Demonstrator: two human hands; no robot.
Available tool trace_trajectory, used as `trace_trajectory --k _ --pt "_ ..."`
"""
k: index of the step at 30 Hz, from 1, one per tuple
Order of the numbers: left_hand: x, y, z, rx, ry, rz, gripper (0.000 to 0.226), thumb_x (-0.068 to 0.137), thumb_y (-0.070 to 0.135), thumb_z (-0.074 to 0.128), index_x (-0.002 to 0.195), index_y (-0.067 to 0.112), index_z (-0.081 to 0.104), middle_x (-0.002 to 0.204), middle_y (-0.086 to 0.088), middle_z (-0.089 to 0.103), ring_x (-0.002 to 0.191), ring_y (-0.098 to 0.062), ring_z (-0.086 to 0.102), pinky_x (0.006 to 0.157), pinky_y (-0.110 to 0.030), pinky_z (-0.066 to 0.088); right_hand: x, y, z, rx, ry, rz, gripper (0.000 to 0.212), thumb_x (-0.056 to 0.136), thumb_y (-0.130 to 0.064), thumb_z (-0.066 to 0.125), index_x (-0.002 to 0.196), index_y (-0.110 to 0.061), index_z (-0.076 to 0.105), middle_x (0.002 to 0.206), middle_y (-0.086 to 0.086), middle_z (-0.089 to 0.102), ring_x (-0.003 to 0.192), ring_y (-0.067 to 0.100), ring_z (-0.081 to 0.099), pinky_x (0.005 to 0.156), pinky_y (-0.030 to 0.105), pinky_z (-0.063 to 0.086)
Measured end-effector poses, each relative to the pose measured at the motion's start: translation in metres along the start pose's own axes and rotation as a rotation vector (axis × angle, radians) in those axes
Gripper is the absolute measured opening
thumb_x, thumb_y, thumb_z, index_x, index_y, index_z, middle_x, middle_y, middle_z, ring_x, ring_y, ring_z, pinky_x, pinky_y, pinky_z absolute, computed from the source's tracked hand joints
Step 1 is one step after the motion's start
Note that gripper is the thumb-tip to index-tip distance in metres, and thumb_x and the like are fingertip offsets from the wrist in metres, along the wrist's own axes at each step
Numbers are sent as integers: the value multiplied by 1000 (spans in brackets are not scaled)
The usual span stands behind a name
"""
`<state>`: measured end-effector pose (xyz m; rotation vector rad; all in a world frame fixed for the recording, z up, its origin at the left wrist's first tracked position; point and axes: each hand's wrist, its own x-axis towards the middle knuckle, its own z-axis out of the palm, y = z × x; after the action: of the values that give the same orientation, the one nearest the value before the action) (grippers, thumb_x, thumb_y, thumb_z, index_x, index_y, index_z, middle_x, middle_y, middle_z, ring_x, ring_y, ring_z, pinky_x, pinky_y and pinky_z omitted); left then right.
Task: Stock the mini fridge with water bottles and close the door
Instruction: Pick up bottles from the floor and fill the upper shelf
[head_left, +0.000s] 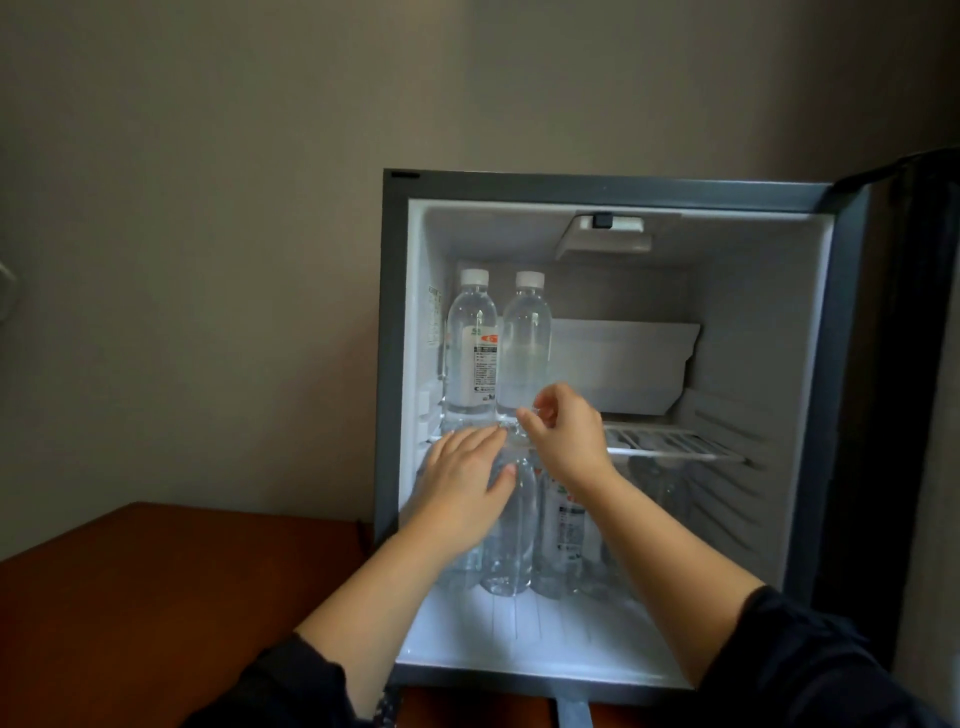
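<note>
While our right hand (563, 434) pinches the bottle (511, 530) by its top, our left hand (462, 478) lies flat against it. Its cap could snag the wire shelf (670, 448) — toppling neighbouring bottles (566, 535).

I wear a dark, near-black top with long sleeves. My left sleeve (291, 686) ends in soft folds near the elbow, my right sleeve (815, 660) likewise, its cuff edge loose. Below them my forearms, left hand (462, 483) and right hand (566, 431) are bare.
</note>
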<state>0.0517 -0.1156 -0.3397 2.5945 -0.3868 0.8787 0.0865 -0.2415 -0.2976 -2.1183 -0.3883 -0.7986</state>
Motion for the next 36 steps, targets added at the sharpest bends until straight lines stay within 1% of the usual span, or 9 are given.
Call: trace_trajectory --k 3,6,9,12,16,24,29,33,36 --pt "-19 -2 -14 -172 -43 9 50 97 29 41 145 20 29 154 5 26 142 -10 19 115 -22 13 -17 -7 -6 4 -13 -55 12 91 -20 59 90 -9 59 81 2 56 70 12 47 52 9 31" --pt "-39 -2 -36 -264 -95 -20 45 96 24 44 141 16 39 147 -1 38 133 -12 37 103 -14 23 -34 -20 -10 45 -47 -95 14 91 -17 59 88 -4 63 76 4 58 70 16 50 53 20 31" --pt "-63 -8 -64 -236 -221 -102 35 95 25 46 128 14 54 128 -4 57 116 -15 54 93 -19 37 -53 -35 -6 39 -137 -121 13 90 -17 59 86 -6 64 76 2 58 72 16 53 59 20 30" --pt "-91 -19 -91 -117 -325 -140 27 94 28 48 111 15 63 107 -7 67 101 -21 60 86 -28 43 -75 -51 6 7 -271 -139 12 91 -21 58 86 -11 65 80 3 62 79 17 57 69 24 39" --pt "-134 -35 -121 -4 -411 -234 30 93 31 49 115 16 62 97 -3 67 95 -19 60 88 -31 46 -109 -75 28 -18 -436 -212 16 91 -24 58 92 -11 67 92 9 69 90 23 62 85 33 45" --pt "-236 -86 -175 180 -474 -493 34 93 38 48 119 19 60 110 -3 64 104 -19 57 91 -30 44 -184 -132 91 -1 -723 -362 9 90 -23 59 92 -17 65 95 7 66 92 23 60 83 33 46" --pt "-310 -121 -205 239 -490 -655 33 92 40 49 117 21 60 103 2 59 101 -16 55 86 -27 42 -241 -175 137 94 -891 -433 5 90 -24 58 85 -23 59 87 0 60 85 18 56 81 32 45" --pt "-372 -140 -228 258 -494 -777 37 92 40 48 122 21 57 118 1 61 108 -15 55 97 -31 44 -288 -208 174 178 -1024 -452 6 92 -23 56 89 -21 61 83 -4 59 86 19 60 79 34 49" --pt "-422 -151 -243 242 -500 -885 34 93 39 48 120 21 58 120 2 61 109 -16 56 96 -33 45 -322 -236 198 231 -1112 -503 5 93 -22 56 92 -23 60 81 -10 57 87 16 60 77 29 50"
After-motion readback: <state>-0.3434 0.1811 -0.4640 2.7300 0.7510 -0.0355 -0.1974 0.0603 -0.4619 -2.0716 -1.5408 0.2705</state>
